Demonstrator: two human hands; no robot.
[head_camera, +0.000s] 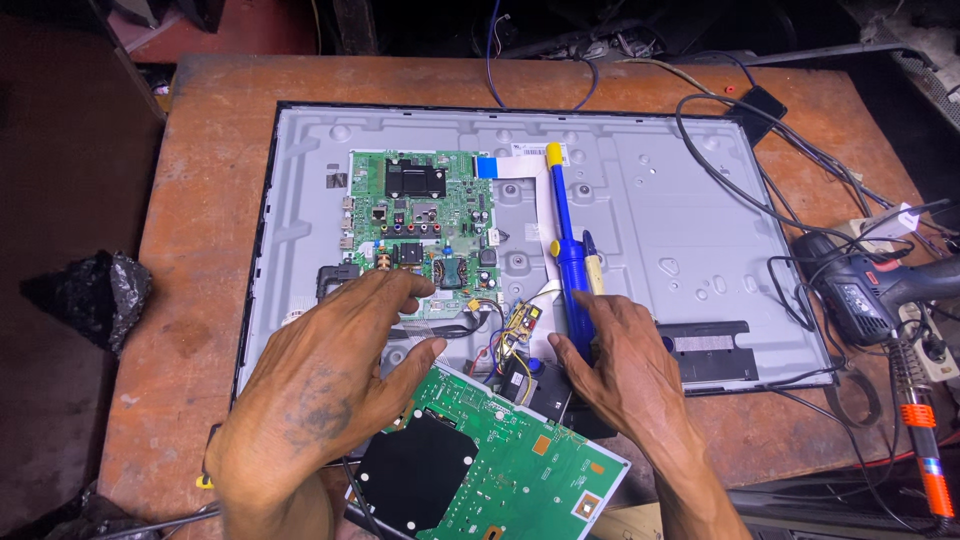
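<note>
Green loose board (500, 470) overhangs panel's (640, 200) near edge.

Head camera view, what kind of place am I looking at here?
Most likely an electronics repair bench. An opened flat-screen panel lies back-up on a worn wooden table, with green circuit boards exposed. A blue desoldering pump and a power drill sit close by.

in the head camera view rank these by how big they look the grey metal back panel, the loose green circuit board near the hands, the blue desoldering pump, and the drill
1. grey metal back panel
2. loose green circuit board, though it lies nearest the camera
3 and 4. blue desoldering pump and drill: too alike to rank, and the drill is partly cut off.
</note>
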